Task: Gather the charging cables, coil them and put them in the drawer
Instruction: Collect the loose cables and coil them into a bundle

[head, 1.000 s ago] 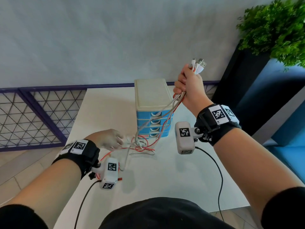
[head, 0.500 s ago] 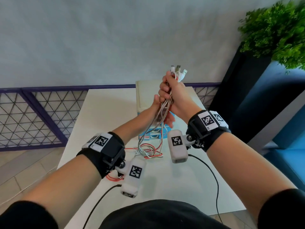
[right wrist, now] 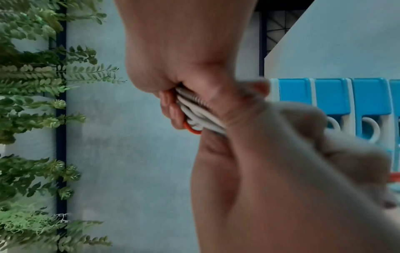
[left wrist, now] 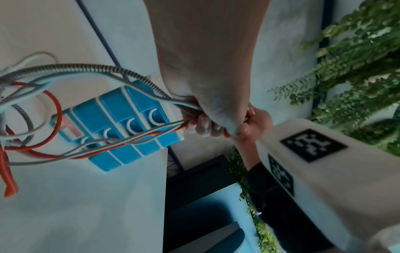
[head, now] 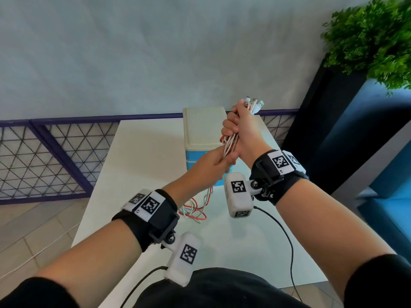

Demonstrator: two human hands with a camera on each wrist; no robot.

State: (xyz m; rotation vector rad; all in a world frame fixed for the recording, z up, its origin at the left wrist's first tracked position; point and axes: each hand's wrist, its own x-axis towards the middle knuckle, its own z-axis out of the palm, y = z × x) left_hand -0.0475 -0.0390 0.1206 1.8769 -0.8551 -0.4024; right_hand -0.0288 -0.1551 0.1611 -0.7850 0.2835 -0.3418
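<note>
Railing: a dark purple metal rail with triangle wire mesh (head: pixel 44 156) runs along the far left, behind the tabletop.
Tabletop: a white rectangular tabletop (head: pixel 142 156) carries the drawer unit and the loose cable ends.
Left hand: the left hand (head: pixel 209 165) reaches up from the lower left; its grip is closed round the bundle just under the right hand, fingers curled tight on the strands, as the left wrist view shows (left wrist: pixel 216 109).
Cables: a bundle of white, orange-red and spring-wrapped silver charging cables (head: pixel 230 143) runs upright through both grips. Below the left hand the strands hang in loose loops whose tails lie on the tabletop (head: pixel 193 210), in front of the drawer unit.
Drawer unit: a small blue plastic drawer tower with a cream lid (head: pixel 203 127) stands at the back middle of the tabletop, behind the hands; its white-handled drawers (left wrist: pixel 129 126) look closed.
Right hand: the right hand (head: pixel 242 132) is raised above the left, its grip a closed fist on the top of the bundle; the white and silver plug ends (head: pixel 254 105) stick out above it.
Plant: a green leafy plant in a dark planter (head: pixel 373 38) stands at the far right.
</note>
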